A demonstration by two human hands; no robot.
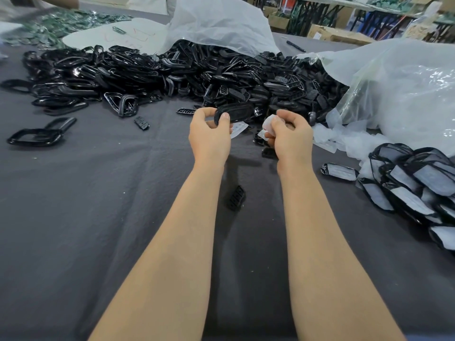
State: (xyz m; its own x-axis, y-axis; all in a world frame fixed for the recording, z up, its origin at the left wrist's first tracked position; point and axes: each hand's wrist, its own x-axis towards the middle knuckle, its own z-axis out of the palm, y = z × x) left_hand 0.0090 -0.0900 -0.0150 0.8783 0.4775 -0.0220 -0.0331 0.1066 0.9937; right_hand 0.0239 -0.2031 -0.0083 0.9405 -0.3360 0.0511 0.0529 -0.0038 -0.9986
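The right hand [290,136] curls its fingers around a small white translucent plastic piece [269,124]. Most of this piece is hidden by the fingers, so its shape is hard to tell. The left hand [209,134] pinches a black oval plastic shell [234,113] at one end, and it is lifted above the table, just in front of the big heap of black plastic parts [172,70].

The table has a dark grey wrinkled cloth [98,205] on it. Behind the heap lies a white plastic bag [221,23], and at the right a clear plastic bag [406,94] is cut off by the frame. Blurred shelves [344,11] stand far behind.

Near the right edge there is a stack of wrapped black parts [413,183]. One small black ribbed part [236,198] lies on the open cloth between the forearms.
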